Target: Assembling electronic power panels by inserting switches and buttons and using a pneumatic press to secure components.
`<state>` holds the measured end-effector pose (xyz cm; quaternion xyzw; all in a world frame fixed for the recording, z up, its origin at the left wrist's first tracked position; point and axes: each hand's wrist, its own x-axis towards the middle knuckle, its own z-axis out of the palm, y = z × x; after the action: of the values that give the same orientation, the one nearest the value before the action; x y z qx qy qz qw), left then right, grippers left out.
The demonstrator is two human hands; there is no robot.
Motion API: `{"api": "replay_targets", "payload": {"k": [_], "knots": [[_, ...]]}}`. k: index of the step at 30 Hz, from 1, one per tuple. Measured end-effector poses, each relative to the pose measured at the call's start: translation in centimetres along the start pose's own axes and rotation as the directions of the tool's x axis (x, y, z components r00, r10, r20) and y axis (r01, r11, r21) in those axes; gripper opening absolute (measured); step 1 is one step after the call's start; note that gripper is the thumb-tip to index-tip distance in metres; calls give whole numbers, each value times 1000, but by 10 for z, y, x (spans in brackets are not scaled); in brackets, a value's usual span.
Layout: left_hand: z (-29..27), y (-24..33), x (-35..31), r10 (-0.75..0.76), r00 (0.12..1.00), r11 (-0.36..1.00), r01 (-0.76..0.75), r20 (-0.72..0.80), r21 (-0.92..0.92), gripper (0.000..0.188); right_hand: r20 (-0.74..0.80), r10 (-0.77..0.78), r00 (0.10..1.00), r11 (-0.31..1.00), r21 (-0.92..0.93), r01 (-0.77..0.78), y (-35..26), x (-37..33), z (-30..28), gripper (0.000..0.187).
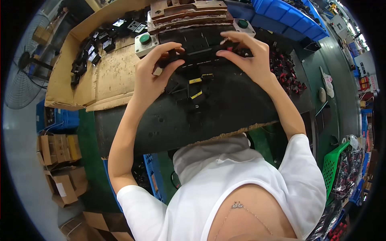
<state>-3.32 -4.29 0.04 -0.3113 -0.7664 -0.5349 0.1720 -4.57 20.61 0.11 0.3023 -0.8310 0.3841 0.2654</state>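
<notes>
My left hand (155,70) has its thumb and fingers curled round a small black plastic part (173,55), just in front of the left green button. Opposite it, my right hand (253,56) bends thumb and forefinger round a small dark piece with a bit of red and metal (228,43); its shape is partly hidden by the fingers. Between both hands lies a long black fixture (199,52) at the foot of a press (191,16). Nearer me, small black parts with yellow strips (196,80) lie on the black table (169,126).
Green push buttons on grey boxes (144,39) (243,24) flank the press. A cardboard tray (114,76) at left holds several black housings. Several red-and-black pieces (287,70) are heaped at right, below a blue bin (277,14). The table's front edge (237,132) runs near my waist.
</notes>
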Motion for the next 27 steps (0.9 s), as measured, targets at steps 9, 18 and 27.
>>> {"api": "replay_targets", "payload": {"k": [9,18,27], "knots": [[3,-4,-3,110,994,993,-110,-14,43,34,-32,-142,989,986,77,145,-2,0,-3,39],[6,-7,-5,204,978,979,-203,-35,33,35,-34,-145,989,986,80,147,1,-1,-3,38],[6,-3,-5,222,975,973,-220,-22,74,37,-55,-205,977,977,48,207,-1,0,-6,36]]}}
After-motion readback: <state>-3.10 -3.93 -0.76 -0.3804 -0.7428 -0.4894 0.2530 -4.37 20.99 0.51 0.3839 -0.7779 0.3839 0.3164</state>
